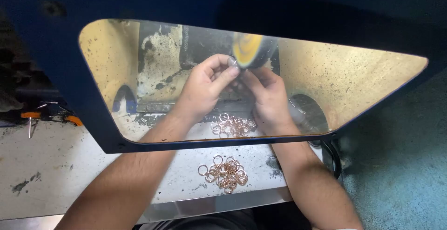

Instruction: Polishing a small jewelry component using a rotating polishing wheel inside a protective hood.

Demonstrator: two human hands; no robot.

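Head view | left hand (205,83) and right hand (267,97) pinch one ring (233,63) against spinning wheel (247,49) | copper rings (226,172) heaped on bench (56,165) below wrists, within reach.

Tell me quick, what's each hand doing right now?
Left hand: pinched shut on a small ring at the spinning polishing wheel.
Right hand: curled at the same ring; grip cannot be told.

The small piece (234,63) pinched between both hands is too tiny to identify, and the spinning wheel (247,48) is blurred.
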